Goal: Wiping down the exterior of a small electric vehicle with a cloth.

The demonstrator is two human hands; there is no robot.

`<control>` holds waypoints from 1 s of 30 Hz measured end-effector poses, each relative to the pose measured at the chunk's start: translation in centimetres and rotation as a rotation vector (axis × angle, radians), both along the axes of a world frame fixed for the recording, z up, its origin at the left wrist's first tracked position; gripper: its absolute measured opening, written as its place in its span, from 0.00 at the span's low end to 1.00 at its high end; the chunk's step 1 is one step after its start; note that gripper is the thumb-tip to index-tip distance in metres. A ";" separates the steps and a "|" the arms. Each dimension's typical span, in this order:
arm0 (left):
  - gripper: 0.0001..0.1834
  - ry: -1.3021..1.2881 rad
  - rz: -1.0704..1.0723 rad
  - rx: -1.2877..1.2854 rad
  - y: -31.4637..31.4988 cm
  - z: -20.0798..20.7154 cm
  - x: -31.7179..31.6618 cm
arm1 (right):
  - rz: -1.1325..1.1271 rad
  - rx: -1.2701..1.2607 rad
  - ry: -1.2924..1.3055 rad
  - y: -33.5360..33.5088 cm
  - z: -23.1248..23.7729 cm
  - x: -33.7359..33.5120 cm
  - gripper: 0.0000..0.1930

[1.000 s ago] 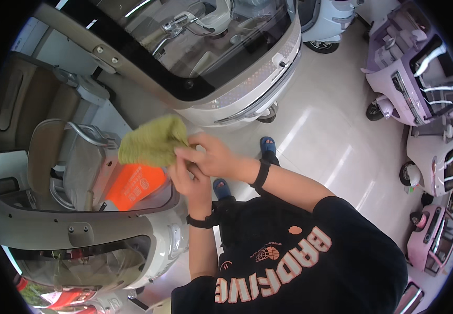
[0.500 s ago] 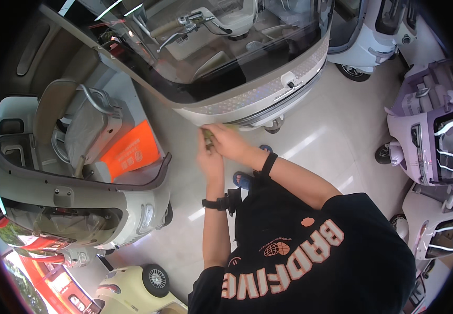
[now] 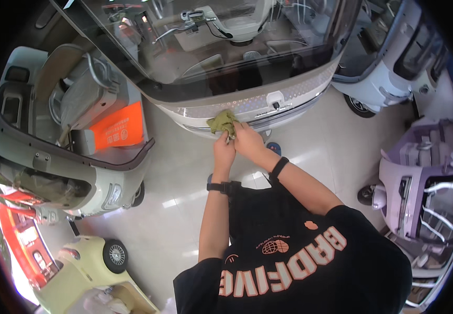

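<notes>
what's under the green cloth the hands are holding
The green cloth is bunched in both hands against the cream front panel of the small vehicle. That panel shows around it; the patch right beneath the cloth is covered and cannot be seen.

Both bare forearms reach forward and meet, the left hand [image 3: 223, 153] and right hand [image 3: 248, 140] pressed close together with fingers curled, apparently pinching something between them, a dark band on each wrist.
</notes>
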State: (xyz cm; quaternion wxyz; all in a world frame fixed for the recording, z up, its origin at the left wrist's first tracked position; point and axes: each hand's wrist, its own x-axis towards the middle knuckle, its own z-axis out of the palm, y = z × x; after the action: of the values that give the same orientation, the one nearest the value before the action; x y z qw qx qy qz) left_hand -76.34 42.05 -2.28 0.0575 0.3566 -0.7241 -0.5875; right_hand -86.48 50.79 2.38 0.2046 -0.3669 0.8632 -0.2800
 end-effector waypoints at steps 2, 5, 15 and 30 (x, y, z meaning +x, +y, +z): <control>0.28 0.191 0.371 0.466 2.6 -0.3 -1.3 | 0.100 -0.023 -0.038 1.2 -0.3 -1.9 0.26; 0.25 0.517 0.853 1.019 4.3 0.1 -2.8 | 0.318 0.013 -0.117 2.1 -0.6 -3.8 0.25; 0.16 1.037 1.426 0.107 7.2 16.1 -3.6 | 0.979 -0.623 -0.074 2.0 7.6 -2.1 0.24; 0.26 0.284 0.884 0.204 2.9 3.2 -6.7 | 0.519 -0.113 -0.142 3.3 -0.9 -6.6 0.36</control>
State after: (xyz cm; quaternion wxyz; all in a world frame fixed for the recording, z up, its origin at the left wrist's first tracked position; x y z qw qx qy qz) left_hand -83.09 44.96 0.90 0.3654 0.5506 -0.4264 -0.6177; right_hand -93.13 54.08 1.47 0.3086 -0.5660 0.7069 -0.2909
